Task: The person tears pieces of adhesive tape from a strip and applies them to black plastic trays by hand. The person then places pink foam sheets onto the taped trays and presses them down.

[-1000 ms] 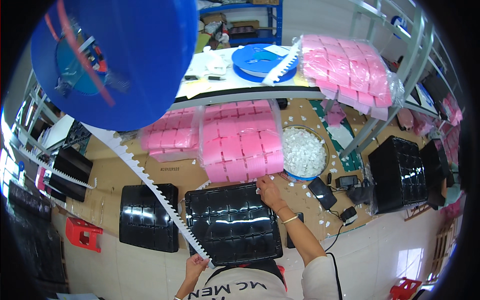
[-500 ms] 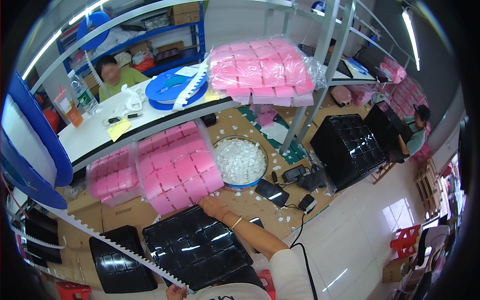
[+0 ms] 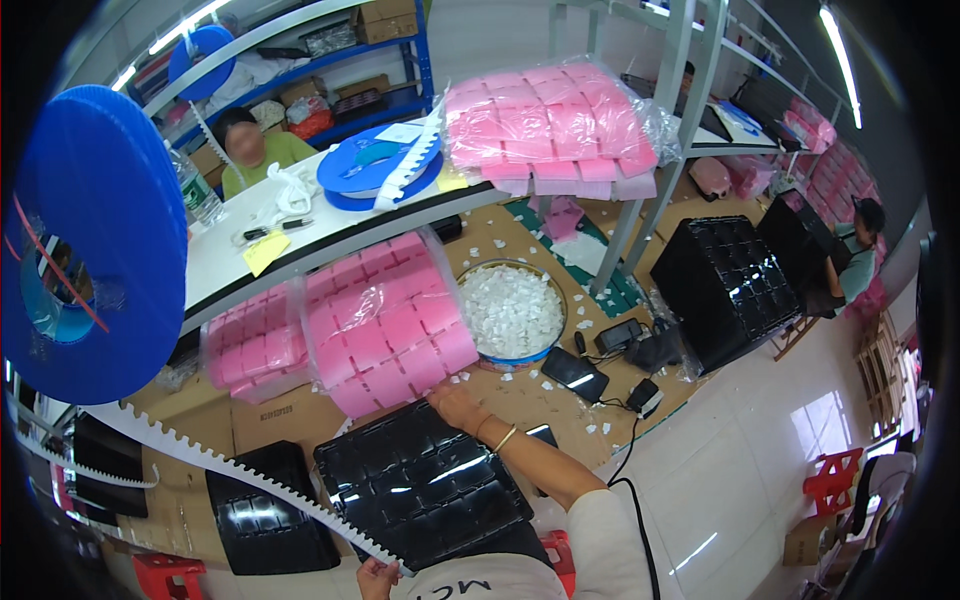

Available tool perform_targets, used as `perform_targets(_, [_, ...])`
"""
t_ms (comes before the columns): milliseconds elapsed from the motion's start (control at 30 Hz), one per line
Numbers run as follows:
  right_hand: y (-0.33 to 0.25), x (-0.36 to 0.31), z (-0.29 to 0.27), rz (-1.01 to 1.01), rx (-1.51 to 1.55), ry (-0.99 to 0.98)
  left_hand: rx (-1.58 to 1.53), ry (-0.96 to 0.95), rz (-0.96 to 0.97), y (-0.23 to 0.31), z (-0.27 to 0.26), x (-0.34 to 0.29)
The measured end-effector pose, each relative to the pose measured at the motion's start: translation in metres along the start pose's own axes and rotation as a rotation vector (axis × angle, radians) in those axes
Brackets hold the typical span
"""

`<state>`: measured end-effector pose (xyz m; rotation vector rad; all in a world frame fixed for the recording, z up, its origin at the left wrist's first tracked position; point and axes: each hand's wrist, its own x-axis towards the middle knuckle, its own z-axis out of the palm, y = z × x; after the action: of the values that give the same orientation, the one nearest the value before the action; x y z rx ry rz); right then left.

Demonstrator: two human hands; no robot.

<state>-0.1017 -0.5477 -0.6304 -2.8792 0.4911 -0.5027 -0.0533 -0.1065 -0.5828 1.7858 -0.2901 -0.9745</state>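
Note:
My left hand point(image 3: 378, 578), at the lower edge, pinches the end of a white toothed strip point(image 3: 250, 478). This strip slants down from the large blue reel point(image 3: 130, 250) at the left, passing over a smaller black molded tray point(image 3: 268, 515). In front of me lies a glossy black tray point(image 3: 425, 485) with a grid of raised pads. My right hand point(image 3: 458, 405) is at its far right corner, beside the pink sheets point(image 3: 390, 325). Its fingers are bent together; what they hold, if anything, is too small to make out.
A round tub of white chips point(image 3: 512, 310) stands beyond my right hand, with a phone point(image 3: 575, 374) and chargers point(image 3: 620, 336) to its right. Stacked black trays point(image 3: 725, 290) stand farther right. A shelf point(image 3: 350, 228) crosses above the cardboard-covered table. Two people sit farther off.
The whole view has shifted, so the table appears farther right and the blue reel shows more of its face. Both hands keep nearly the same places beside the tray and strip.

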Motion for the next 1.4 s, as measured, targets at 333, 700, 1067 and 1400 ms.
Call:
perform_targets(333, [-0.006,-0.001,0.004,0.033,0.059,0.067,-0.005,-0.014,-0.04,0.042,0.014,-0.016])
perform_targets(700, [-0.005,-0.008,-0.007,0.043,0.104,0.117,-0.132,-0.008,-0.135,0.016,0.011,0.006])
perform_targets(1067, [-0.008,-0.016,-0.001,0.166,0.238,0.019,-0.082,-0.087,-0.192,0.027,0.02,0.0])
perform_targets(1400, [-0.107,-0.087,-0.061,0.446,1.061,-0.17,-0.243,-0.1,-0.203,0.019,0.02,0.002])
